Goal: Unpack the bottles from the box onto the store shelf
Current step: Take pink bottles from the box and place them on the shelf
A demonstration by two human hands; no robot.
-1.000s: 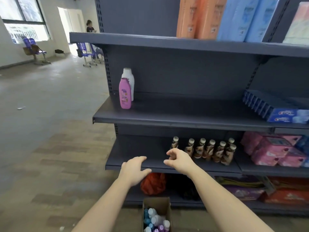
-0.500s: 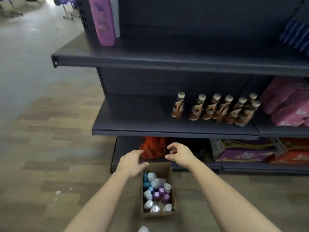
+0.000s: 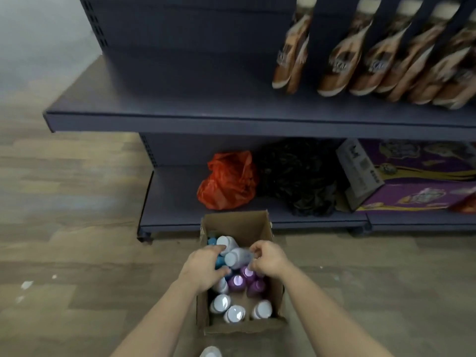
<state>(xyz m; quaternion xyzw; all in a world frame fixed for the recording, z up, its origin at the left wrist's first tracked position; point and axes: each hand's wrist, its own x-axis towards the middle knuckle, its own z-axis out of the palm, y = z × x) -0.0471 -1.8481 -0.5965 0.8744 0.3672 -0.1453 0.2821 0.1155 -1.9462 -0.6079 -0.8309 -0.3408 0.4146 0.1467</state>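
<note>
The left hand (image 3: 206, 270) and the right hand (image 3: 268, 257) are both down inside the open cardboard box (image 3: 239, 225) on the floor. Between them lies a white bottle (image 3: 235, 257) on its side atop the others. The left hand's fingers curl over the bottles at its side, and the right hand's fingertips pinch toward the white bottle's far end; whether either grip has fully closed cannot be told.

Just below the hands stand purple-capped bottles (image 3: 238, 282), and nearer the person white-capped ones (image 3: 234, 313); a blue bottle (image 3: 211, 240) shows beyond the left hand.

To do this step well, each hand should probably wrap a bottle's body rather than its cap, and lift straight up so the neighbours are not tipped. The loose, lying bottles look easiest to take first.

Beyond and above the hands, the grey store shelf (image 3: 180, 119) has bare space left of the brown bottles (image 3: 334, 68), a likely landing spot.
</note>
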